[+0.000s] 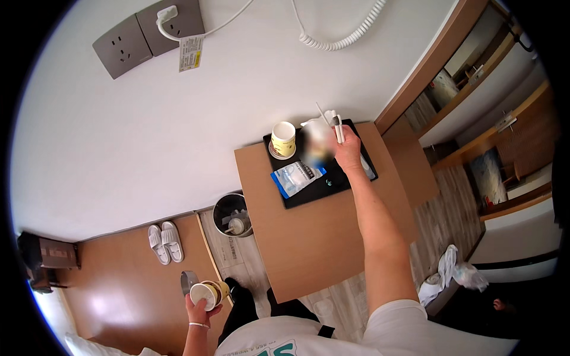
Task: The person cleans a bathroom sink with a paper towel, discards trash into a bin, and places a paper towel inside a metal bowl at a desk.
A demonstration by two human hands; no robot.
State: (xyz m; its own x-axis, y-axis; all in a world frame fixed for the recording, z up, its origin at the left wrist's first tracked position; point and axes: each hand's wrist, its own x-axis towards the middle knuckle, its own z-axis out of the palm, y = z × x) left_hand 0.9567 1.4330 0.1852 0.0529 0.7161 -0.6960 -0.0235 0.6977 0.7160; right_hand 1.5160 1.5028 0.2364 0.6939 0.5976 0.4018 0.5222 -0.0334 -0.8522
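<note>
At the lower left, my left hand (201, 311) holds paper cups (205, 295) nested or stacked together, their open mouth turned towards me. My right hand (348, 149) reaches over a black tray (307, 199) on the wooden desk, its fingers around a white pen-like object (338, 129). A thin white stick (322, 112) slants up beside it. Left of that hand lies a blurred patch that hides what is there. A yellow-and-white paper cup (283, 139) stands at the tray's left, and a blue-and-white packet (297, 178) lies in front of it.
A bin (231, 215) with rubbish stands left of the wooden desk (311, 240). Further left are white slippers (165, 242) and a grey ring-shaped object (189, 283). Wall sockets (149, 38) hold a plugged-in cable. Plastic bags (449, 271) lie at the right, near a mirror.
</note>
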